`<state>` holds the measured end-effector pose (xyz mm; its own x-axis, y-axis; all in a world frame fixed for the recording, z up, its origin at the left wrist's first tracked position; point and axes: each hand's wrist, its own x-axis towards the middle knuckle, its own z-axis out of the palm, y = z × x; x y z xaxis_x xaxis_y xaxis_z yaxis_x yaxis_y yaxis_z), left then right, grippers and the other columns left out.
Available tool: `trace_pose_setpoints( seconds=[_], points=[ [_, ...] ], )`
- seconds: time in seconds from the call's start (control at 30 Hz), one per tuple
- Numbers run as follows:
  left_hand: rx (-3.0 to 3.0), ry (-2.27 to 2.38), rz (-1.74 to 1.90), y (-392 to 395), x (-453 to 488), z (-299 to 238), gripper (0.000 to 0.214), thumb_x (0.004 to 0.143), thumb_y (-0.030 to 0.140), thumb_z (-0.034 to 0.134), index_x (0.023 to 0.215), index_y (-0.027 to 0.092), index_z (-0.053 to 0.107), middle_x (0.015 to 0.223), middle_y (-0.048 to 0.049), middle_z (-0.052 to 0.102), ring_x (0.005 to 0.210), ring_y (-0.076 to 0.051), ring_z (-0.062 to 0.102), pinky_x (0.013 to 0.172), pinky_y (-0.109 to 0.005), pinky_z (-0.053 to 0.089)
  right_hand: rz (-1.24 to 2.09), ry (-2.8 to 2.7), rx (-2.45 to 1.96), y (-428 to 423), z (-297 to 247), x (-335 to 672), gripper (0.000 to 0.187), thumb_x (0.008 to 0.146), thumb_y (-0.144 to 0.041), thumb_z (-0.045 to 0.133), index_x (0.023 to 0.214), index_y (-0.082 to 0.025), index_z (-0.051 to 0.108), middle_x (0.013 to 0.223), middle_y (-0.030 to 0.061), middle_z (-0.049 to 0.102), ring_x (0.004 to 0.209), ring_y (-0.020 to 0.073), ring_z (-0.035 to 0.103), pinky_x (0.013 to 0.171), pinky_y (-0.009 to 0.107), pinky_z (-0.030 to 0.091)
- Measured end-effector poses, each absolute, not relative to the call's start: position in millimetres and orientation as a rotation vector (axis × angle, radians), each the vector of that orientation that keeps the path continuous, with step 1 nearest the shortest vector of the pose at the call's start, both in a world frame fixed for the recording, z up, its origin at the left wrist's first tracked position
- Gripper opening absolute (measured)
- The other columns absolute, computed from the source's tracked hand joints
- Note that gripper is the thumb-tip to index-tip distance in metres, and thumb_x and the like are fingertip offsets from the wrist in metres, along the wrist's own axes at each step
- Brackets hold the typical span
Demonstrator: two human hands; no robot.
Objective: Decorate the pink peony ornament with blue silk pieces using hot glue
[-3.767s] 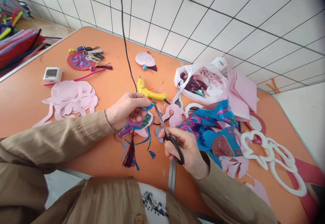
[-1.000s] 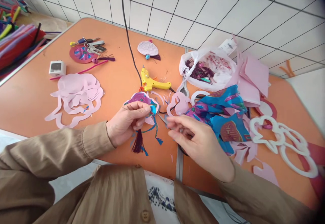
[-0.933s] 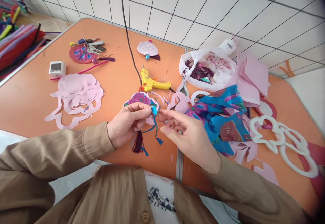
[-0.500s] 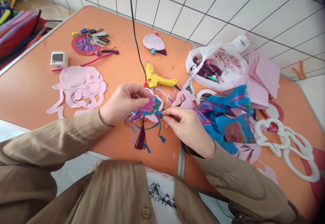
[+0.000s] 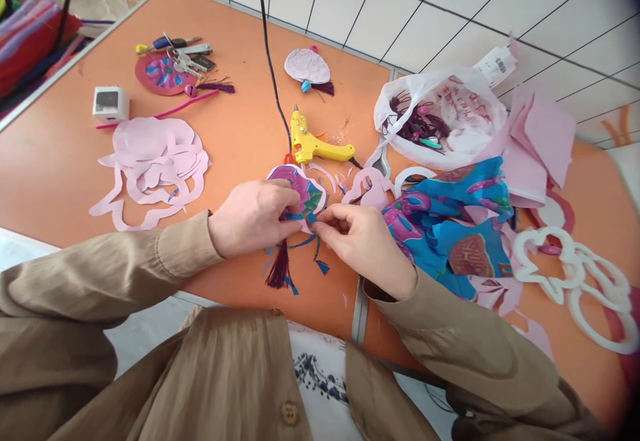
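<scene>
A flower-shaped fabric piece (image 5: 314, 194), purple and green with a pale pink border, lies at the table's middle. Its lower part is hidden by my fingers. From below it hangs a dark purple tassel (image 5: 279, 269) among thin blue scraps. Between my two hands runs a short blue fabric strip (image 5: 303, 217). My left hand (image 5: 257, 218) has thumb and forefinger closed at the strip's left end, over the flower piece. On the right end, my right hand (image 5: 361, 240) pinches the strip between thumb and forefinger.
Behind the hands lies a yellow glue gun (image 5: 320, 148) with a black cord (image 5: 267, 41). Pink cutouts (image 5: 155, 154) are at left, near a white cube (image 5: 111, 103) and keys (image 5: 187, 61). Blue patterned fabric (image 5: 450, 228), a plastic bag (image 5: 450, 88) and white templates (image 5: 555, 261) fill the right.
My left hand has lowered from above the flower piece to the blue strip at its lower edge. My right hand has shifted slightly left. The camera view has tilted a little.
</scene>
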<state>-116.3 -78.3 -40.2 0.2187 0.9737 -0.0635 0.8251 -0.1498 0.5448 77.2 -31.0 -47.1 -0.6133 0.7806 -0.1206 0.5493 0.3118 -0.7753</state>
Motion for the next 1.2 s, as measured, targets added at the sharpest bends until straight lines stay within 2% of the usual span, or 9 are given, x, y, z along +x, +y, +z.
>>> trace_pose_setpoints(
  seconds=[0.17, 0.33, 0.53, 0.67, 0.73, 0.83, 0.97, 1.1, 1.2],
  points=[
    [2.088, 1.749, 0.317, -81, -108, -39, 0.015, 0.086, 0.029, 0.058, 0.078, 0.018, 0.066, 0.084, -0.0080, 0.065, 0.076, -0.022, 0.058, 0.059, -0.030, 0.033, 0.994, -2.420, -1.172, -31, -45, 78, 0.014, 0.084, -0.017, 0.058, 0.070, -0.019, 0.060, 0.068, 0.0011, 0.065, 0.064, 0.0152, 0.057, 0.061, 0.029, 0.038],
    [2.123, 1.789, 0.202, -82, -100, -39, 0.012, 0.083, 0.023, 0.054, 0.079, 0.017, 0.063, 0.080, -0.0100, 0.061, 0.074, -0.025, 0.059, 0.061, -0.033, 0.038, 1.216, -2.458, -1.207, -31, -40, 78, 0.020, 0.085, -0.019, 0.057, 0.065, -0.020, 0.054, 0.060, -0.0018, 0.059, 0.058, 0.0134, 0.052, 0.058, 0.028, 0.035],
    [2.122, 1.786, 0.178, -80, -98, -39, 0.016, 0.085, 0.021, 0.052, 0.071, 0.018, 0.058, 0.073, -0.0081, 0.058, 0.068, -0.021, 0.055, 0.061, -0.032, 0.038, 1.100, -2.538, -1.211, -32, -40, 77, 0.025, 0.086, -0.017, 0.057, 0.063, -0.020, 0.048, 0.057, -0.0022, 0.055, 0.057, 0.0128, 0.049, 0.057, 0.027, 0.032],
    [2.113, 1.784, 0.288, -79, -102, -39, 0.018, 0.085, 0.023, 0.054, 0.069, 0.018, 0.059, 0.069, -0.0072, 0.058, 0.067, -0.021, 0.055, 0.060, -0.031, 0.035, 1.044, -2.577, -1.231, -33, -41, 77, 0.025, 0.085, -0.016, 0.057, 0.063, -0.021, 0.048, 0.058, -0.0016, 0.056, 0.055, 0.0127, 0.048, 0.056, 0.027, 0.031],
    [2.089, 1.820, 0.384, -75, -109, -36, 0.018, 0.087, 0.026, 0.053, 0.074, 0.018, 0.064, 0.073, -0.0077, 0.062, 0.069, -0.020, 0.056, 0.062, -0.031, 0.037, 1.033, -2.571, -1.240, -34, -41, 78, 0.022, 0.085, -0.016, 0.057, 0.065, -0.020, 0.050, 0.060, -0.0010, 0.058, 0.055, 0.0132, 0.050, 0.057, 0.027, 0.033],
    [2.019, 1.968, 0.527, -65, -126, -33, 0.023, 0.089, 0.032, 0.053, 0.091, 0.018, 0.071, 0.089, -0.0099, 0.068, 0.076, -0.022, 0.060, 0.069, -0.033, 0.042, 1.101, -2.505, -1.235, -34, -41, 78, 0.019, 0.086, -0.020, 0.057, 0.067, -0.021, 0.052, 0.061, -0.0007, 0.060, 0.057, 0.0141, 0.054, 0.056, 0.027, 0.036],
    [1.926, 2.109, 0.468, -48, -146, -40, 0.039, 0.085, 0.033, 0.058, 0.119, 0.016, 0.068, 0.112, -0.0119, 0.070, 0.088, -0.024, 0.065, 0.083, -0.035, 0.048, 1.398, -2.310, -1.225, -34, -42, 78, 0.019, 0.088, -0.027, 0.054, 0.070, -0.021, 0.052, 0.057, -0.0033, 0.055, 0.050, 0.0133, 0.057, 0.052, 0.026, 0.041],
    [1.884, 2.102, 0.461, -37, -151, -51, 0.044, 0.084, 0.029, 0.057, 0.123, 0.011, 0.067, 0.114, -0.0122, 0.071, 0.089, -0.023, 0.067, 0.090, -0.037, 0.050, 1.656, -2.121, -1.200, -33, -47, 72, 0.019, 0.085, -0.034, 0.058, 0.073, -0.020, 0.054, 0.063, -0.0038, 0.054, 0.044, 0.0104, 0.054, 0.046, 0.024, 0.044],
    [1.856, 2.070, 0.529, -34, -150, -55, 0.045, 0.083, 0.027, 0.059, 0.124, 0.011, 0.067, 0.110, -0.0110, 0.072, 0.090, -0.023, 0.067, 0.091, -0.037, 0.051, 1.700, -2.050, -1.181, -32, -53, 66, 0.020, 0.081, -0.037, 0.062, 0.072, -0.019, 0.057, 0.064, -0.0027, 0.057, 0.044, 0.0095, 0.051, 0.047, 0.025, 0.044]
  ],
)
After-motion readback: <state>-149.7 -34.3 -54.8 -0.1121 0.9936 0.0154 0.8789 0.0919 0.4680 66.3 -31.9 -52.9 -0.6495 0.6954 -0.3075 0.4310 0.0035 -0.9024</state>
